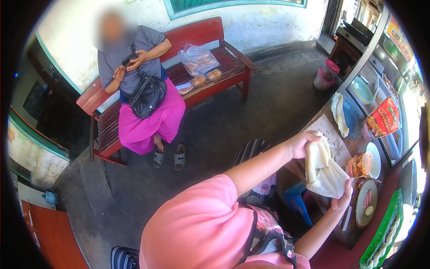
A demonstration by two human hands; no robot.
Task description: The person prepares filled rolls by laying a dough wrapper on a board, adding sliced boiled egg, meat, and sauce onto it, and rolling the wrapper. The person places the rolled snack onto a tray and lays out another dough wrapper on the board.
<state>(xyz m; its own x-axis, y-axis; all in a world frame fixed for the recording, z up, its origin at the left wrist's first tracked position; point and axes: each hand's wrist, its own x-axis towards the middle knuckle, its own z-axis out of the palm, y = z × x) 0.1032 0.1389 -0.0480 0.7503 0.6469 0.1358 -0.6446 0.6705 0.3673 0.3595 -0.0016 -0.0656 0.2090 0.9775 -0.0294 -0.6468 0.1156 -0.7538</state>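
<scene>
Both my hands hold a pale, thin, floppy sheet of dough (pixel 324 172) up over the table, partly folded over itself. My left hand (pixel 304 145) pinches its upper edge, and my right hand (pixel 342 197) grips the lower corner. Beneath it lies a light, flour-marked board (pixel 329 130). Close to my right hand are a packet of reddish-brown filling (pixel 359 165) and a plate (pixel 361 216) with a pink strip and a small pale-yellow piece. Another pale folded sheet (pixel 339 115) rests by a blue plate (pixel 354 117).
A red "mayonnaise" pouch (pixel 383 119) and a white bowl (pixel 374 157) stand farther right. A green tray (pixel 380 228) holds pale rolls. Across the floor, a person (pixel 134 67) holding a phone sits on a red bench (pixel 197 33) beside bagged bread (pixel 197 59).
</scene>
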